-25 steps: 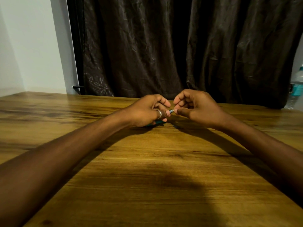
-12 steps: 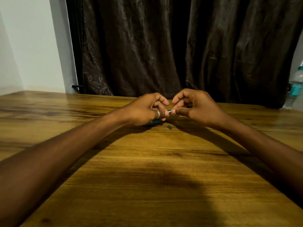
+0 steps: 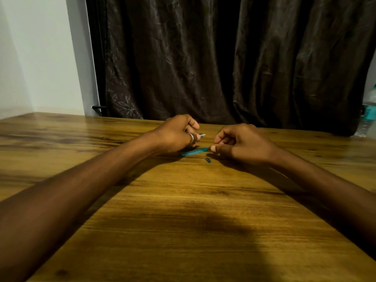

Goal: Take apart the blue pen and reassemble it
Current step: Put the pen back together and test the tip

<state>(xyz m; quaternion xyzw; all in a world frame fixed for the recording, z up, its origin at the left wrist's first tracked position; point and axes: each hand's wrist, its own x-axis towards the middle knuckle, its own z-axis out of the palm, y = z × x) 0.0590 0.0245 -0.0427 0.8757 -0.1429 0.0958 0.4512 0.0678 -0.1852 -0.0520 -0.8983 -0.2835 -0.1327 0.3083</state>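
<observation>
My left hand, with a ring on one finger, is closed around a short pen piece; its silvery-blue end pokes out to the right. A blue pen barrel lies on the wooden table just below that hand. My right hand rests low on the table, and its thumb and fingertip pinch the barrel's right end. A small dark pen part lies loose on the table just in front of the barrel. How much of the piece sits inside my left fist is hidden.
A dark curtain hangs right behind the table's far edge. A plastic water bottle stands at the far right edge. A white wall is at the left.
My hands have drawn apart. The right hand dropped from the left hand's piece down to the blue barrel's end. The small dark part lay on the table from half a second ago.
</observation>
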